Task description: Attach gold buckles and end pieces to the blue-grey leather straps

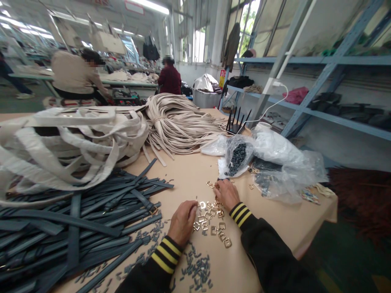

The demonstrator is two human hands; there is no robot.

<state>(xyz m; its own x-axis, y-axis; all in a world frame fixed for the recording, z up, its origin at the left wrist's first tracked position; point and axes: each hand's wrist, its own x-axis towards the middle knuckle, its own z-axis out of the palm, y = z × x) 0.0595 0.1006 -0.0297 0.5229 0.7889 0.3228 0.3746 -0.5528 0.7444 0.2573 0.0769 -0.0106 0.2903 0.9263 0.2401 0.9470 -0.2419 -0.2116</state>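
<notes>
Gold-coloured metal buckles [221, 226] lie in a loose cluster on the paper-covered table [259, 244]. My left hand [182, 221] is at the cluster's left edge, its fingers pressed together. One square buckle [202, 205] is right by those fingertips; whether they grip it or anything else is hidden. At the far side of the cluster, my right hand [227, 195] bends its fingers down among other buckles [210, 184]. Those fingers are closed, and what is in them cannot be made out. Small dark strip pieces [195, 266] are scattered below my left hand.
Dark blue straps [106, 219] pile up at left, with cream straps [82, 142] behind. A tied bundle of beige strips [180, 122] lies farther back. Plastic bags [281, 150], one holding dark pieces [237, 158], and a black router [235, 127] stand at right. Two people sit beyond.
</notes>
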